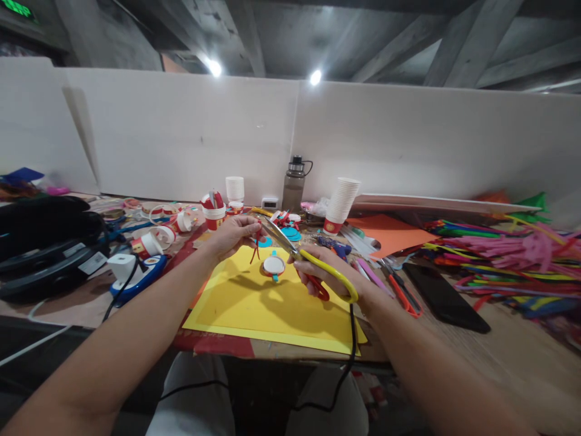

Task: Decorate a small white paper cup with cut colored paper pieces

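Three white panels (pixel 195 133) stand behind your table, and above them at the far left is one lit green sign (pixel 17 8), too cut off and blurred to read. At your right lies a big heap of coloured stems (pixel 508 248). In front of you is a yellow sheet (pixel 236 315), over red-printed cardboard (pixel 222 344) whose lettering is too faint to read; one orange sheet (pixel 393 236) lies beyond, to the right. You have one black phone (pixel 442 295) lying flat and one grey bottle (pixel 294 188) standing upright with its black cap on. Two stacks of paper cups follow, the taller right stack (pixel 342 203) showing a gold emblem on red, the left stack (pixel 235 186) plain white in its upper part. Your right hand (pixel 324 266) has its fingers wrapped around the yellow and red handles of one pair of scissors (pixel 285 239), the blades pointing towards your other hand. One red-and-white cup (pixel 213 219) holds red items, probably tools. A single white disc (pixel 273 264) with two teal tabs rests on the yellow sheet, between your hands. Thinnest is the red strip (pixel 255 249), pinched by the closed fingertips of your left hand (pixel 236 235) near the blades.
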A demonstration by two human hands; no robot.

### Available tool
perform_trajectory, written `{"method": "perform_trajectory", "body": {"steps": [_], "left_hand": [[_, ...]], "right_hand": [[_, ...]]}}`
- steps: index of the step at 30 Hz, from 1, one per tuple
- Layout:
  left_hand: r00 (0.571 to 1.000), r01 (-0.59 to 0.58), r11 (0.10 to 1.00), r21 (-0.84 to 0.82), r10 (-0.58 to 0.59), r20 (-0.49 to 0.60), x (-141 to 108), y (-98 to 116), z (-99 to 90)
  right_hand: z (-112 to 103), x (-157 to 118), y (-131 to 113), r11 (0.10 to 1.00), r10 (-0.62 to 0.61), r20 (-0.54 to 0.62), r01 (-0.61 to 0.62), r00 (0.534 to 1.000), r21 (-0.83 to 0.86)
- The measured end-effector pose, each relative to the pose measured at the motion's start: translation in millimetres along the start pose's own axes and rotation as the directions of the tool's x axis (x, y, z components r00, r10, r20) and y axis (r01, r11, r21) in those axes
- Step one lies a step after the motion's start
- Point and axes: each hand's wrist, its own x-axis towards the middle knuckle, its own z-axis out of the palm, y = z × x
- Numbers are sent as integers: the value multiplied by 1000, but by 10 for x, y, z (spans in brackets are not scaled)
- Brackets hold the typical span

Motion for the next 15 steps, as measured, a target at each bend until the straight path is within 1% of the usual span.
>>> {"method": "perform_trajectory", "body": {"steps": [8,15], "left_hand": [[999,35,999,20,-35,-6,-5,6,10],[999,29,998,51,-30,19,4,-24,-12]], "right_hand": [[-2,4,6,1000,16,-2,-15,1000,2],[6,-7,-35,999,48,0,-48,999,-5]]}}
